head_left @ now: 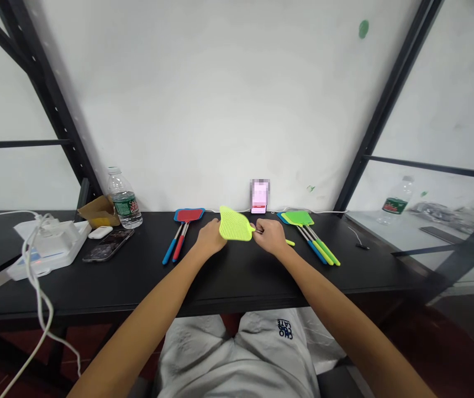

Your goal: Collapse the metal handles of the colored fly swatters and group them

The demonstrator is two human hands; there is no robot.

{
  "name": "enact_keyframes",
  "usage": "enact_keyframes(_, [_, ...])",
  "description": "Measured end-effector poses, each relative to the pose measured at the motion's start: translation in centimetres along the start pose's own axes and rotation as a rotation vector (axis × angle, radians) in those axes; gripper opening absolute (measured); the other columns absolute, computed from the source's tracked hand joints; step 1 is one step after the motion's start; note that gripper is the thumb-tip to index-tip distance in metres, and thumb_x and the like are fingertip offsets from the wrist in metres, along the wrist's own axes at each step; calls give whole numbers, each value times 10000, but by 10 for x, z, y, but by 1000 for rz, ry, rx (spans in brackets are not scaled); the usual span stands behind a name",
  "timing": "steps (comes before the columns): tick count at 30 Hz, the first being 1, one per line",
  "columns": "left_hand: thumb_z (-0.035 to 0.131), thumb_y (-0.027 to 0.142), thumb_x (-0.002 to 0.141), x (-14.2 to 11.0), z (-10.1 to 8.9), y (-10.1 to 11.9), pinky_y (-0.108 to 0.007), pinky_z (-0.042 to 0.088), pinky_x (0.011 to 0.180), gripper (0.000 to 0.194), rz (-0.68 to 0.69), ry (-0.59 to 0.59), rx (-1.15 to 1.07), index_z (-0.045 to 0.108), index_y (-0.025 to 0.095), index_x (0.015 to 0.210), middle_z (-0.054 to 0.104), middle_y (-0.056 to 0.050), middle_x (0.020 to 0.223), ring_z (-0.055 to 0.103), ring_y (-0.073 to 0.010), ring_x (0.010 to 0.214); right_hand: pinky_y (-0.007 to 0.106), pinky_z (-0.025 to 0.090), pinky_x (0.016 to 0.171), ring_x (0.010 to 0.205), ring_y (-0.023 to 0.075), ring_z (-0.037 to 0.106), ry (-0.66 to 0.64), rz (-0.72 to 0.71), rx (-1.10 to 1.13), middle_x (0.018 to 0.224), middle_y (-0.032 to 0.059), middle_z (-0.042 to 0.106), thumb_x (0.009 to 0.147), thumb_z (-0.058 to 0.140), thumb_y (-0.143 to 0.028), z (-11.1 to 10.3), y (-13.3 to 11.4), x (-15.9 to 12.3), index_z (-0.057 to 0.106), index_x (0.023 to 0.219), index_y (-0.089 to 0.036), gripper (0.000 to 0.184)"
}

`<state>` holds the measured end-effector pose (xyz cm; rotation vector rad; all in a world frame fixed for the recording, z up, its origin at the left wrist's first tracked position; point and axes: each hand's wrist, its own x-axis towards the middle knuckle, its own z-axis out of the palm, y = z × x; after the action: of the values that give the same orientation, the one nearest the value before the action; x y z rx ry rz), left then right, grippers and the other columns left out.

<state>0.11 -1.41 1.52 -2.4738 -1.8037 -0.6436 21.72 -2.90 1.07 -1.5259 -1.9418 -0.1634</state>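
A yellow-green fly swatter (pixel 236 225) is held sideways above the table between my hands. My right hand (pixel 270 235) is closed round its thin shaft, and the handle end shows past the wrist. At the head's far edge is my left hand (pixel 211 236), its fingers mostly hidden behind the mesh, so I cannot see how they grip. Left of it lie a red swatter (pixel 190 215) and a blue swatter (pixel 170 251). Right of my right hand, a green swatter (pixel 301 218) overlaps a yellow one and a blue one (pixel 316 252), handles toward me.
On the black table (pixel 237 276), a phone (pixel 259 196) stands against the wall. At left are a water bottle (pixel 125 199), a cardboard box (pixel 101 210), a white case (pixel 100 232), a dark phone (pixel 108 246) and a power strip (pixel 54 249) with cables. A short cable (pixel 361 246) lies right.
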Motion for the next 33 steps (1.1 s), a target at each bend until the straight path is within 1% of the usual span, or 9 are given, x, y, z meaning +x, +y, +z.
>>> enact_keyframes(2, [491, 332, 897, -1, 4, 1, -304, 464, 820, 235, 45, -34, -35, 610, 220, 1065, 618, -76, 1072, 594, -225, 1016, 273, 307, 634, 688, 185, 521, 37, 25, 132, 649, 48, 566, 818, 491, -343, 3, 3, -1, 465, 606, -206, 253])
enact_keyframes(5, [498, 327, 894, -3, 9, 2, -303, 463, 791, 183, 132, -10, -4, 604, 197, 968, 608, -74, 1000, 598, -211, 944, 274, 360, 650, 680, 183, 509, 136, 77, 440, 639, 35, 528, 845, 450, -396, 8, 6, -1, 408, 594, -219, 310])
enact_keyframes(9, [524, 359, 891, -5, 16, 8, -325, 457, 841, 269, 267, 48, 20, 561, 177, 1086, 586, -90, 1041, 580, -218, 963, 284, 455, 718, 707, 188, 566, 240, 251, 899, 618, 29, 522, 900, 317, -532, 17, 2, 4, 375, 618, -233, 415])
enact_keyframes(15, [537, 410, 892, -10, 23, 21, -377, 421, 923, 426, 357, 87, 72, 485, 188, 1252, 551, -108, 1153, 531, -256, 1070, 317, 505, 761, 843, 227, 674, 151, 413, 1213, 707, 71, 651, 900, 271, -650, 17, 0, 14, 452, 677, -217, 520])
enact_keyframes(20, [544, 399, 893, -12, 24, 25, -389, 410, 916, 386, 392, 68, 87, 507, 188, 1214, 554, -109, 1142, 514, -260, 1063, 335, 520, 796, 856, 226, 701, -10, 549, 1474, 705, 86, 677, 960, 292, -508, 15, 6, 14, 460, 663, -204, 456])
enact_keyframes(24, [479, 373, 932, -11, 24, 26, -387, 409, 904, 270, 368, 98, 92, 560, 183, 1106, 583, -108, 1065, 516, -253, 1040, 322, 541, 766, 791, 195, 704, -197, 627, 1523, 742, 90, 693, 978, 335, -391, 17, 7, 11, 498, 693, -188, 386])
enact_keyframes(28, [404, 305, 962, -9, 24, 25, -326, 428, 827, 219, 387, 48, 27, 583, 180, 944, 626, -86, 942, 572, -209, 920, 298, 536, 578, 595, 184, 669, -411, 611, 1440, 672, 94, 675, 960, 390, -467, 20, 5, 8, 538, 750, -170, 393])
enact_keyframes(30, [389, 296, 968, -8, 24, 24, -296, 431, 769, 224, 392, 17, -24, 580, 187, 925, 641, -72, 922, 591, -192, 872, 259, 472, 460, 489, 168, 619, -439, 586, 1338, 604, 69, 644, 932, 428, -527, 20, 4, 7, 532, 735, -172, 419])
enact_keyframes(33, [382, 320, 977, -7, 23, 21, -275, 425, 727, 235, 375, 10, -78, 578, 202, 922, 654, -56, 912, 605, -187, 867, 219, 364, 382, 393, 131, 532, -390, 531, 1225, 493, 16, 550, 909, 457, -546, 18, 5, 7, 461, 619, -190, 459])
